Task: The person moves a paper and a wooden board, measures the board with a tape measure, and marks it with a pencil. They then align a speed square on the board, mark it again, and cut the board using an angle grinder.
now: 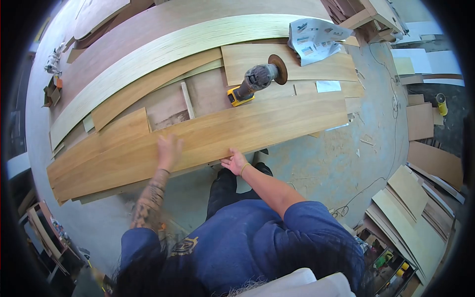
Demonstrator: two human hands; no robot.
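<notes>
A long brown wooden plank (277, 121) lies across the bench in front of me, its near edge over my legs. My left hand (169, 152) is over the plank left of its middle, blurred by motion, with its fingers stretched forward and apart. At the near edge my right hand (235, 162) grips the plank, one finger on the top face and others at the edge. Beyond the plank stands a cordless angle grinder (257, 79) with a brown disc facing up and a yellow battery at its foot.
Behind the plank lie more wood sheets (198, 39), a narrow strip (187, 100) and a crumpled printed sheet (316, 39). Sheet offcuts (405, 218) are stacked at the lower right. A cable (381, 173) trails over the dusty floor (321, 168).
</notes>
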